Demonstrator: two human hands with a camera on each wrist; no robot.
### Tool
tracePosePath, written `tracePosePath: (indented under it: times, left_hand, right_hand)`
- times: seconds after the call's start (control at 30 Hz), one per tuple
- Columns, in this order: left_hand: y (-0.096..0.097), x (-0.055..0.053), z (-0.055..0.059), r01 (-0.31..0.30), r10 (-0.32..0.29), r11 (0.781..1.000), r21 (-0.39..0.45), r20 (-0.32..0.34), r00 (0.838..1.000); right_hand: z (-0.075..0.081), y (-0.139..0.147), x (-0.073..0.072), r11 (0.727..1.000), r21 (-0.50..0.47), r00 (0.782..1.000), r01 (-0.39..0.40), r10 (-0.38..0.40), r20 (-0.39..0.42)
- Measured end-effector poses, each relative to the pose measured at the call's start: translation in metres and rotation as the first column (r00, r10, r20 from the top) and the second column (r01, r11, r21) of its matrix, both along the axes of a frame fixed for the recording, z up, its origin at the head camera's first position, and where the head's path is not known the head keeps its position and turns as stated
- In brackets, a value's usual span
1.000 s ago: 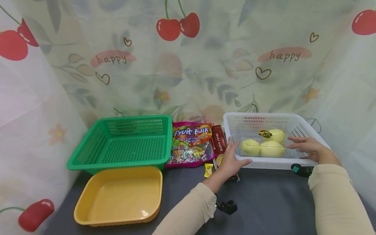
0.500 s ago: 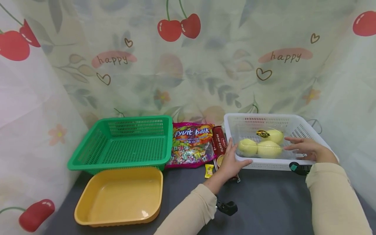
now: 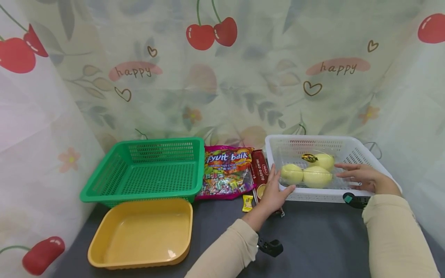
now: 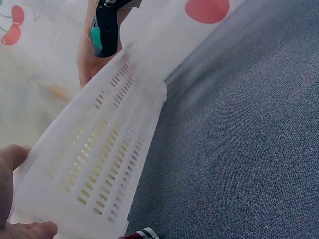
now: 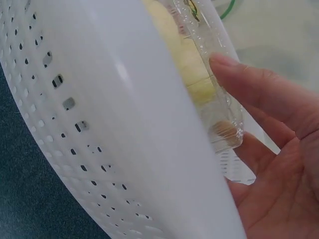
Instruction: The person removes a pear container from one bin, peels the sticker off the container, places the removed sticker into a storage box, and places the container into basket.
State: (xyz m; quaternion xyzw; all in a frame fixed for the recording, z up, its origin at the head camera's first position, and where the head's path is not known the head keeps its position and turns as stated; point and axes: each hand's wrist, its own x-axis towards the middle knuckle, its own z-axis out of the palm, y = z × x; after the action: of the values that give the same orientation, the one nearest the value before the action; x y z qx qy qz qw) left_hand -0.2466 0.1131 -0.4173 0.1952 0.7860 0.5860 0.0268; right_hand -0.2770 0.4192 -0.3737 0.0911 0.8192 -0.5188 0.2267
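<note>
A clear plastic pack (image 3: 297, 154) of round, pale yellow fruit (image 3: 317, 177) lies inside the white slotted basket (image 3: 347, 195) in the head view. My right hand (image 3: 361, 176) reaches over the basket's front right rim, fingers extended at the pack's right end. From the right wrist, its foremost fingertip overlaps the pack's edge, and other fingers pass partly behind the clear plastic. My left hand (image 3: 274, 195) rests at the basket's front left corner with fingers spread. In the left wrist view, its fingertips touch the basket's rim (image 4: 37, 149).
Beside the basket lie a red box (image 3: 259, 170), a candy bag (image 3: 227, 170) with a pink edge and a small yellow wrapped candy (image 3: 247, 203). At left, a green basket (image 3: 104, 175) stands behind a yellow tub (image 3: 139, 231). A patterned sheet (image 3: 222, 88) hangs behind the table.
The fruit pack has shifted slightly left inside the white basket, and my right hand has moved left with it. My left hand stays at the basket's corner.
</note>
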Motion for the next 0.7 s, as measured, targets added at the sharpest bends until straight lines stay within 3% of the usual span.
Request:
tracePosePath:
  times: [0.3, 0.7]
  left_hand:
    - [-0.0005, -0.0011, -0.0011, 0.02, -0.02, 1.0, 0.0, 0.02, 1.0]
    - [-0.0008, -0.0018, -0.0018, 0.023, -0.023, 1.0, -0.014, 0.021, 1.0]
  right_hand:
    - [-0.0026, -0.0008, -0.0003, 0.999, -0.025, 0.995, 0.043, -0.045, -0.087]
    - [-0.0022, 0.0041, 0.001, 0.998, -0.057, 0.982, -0.012, 0.001, -0.187]
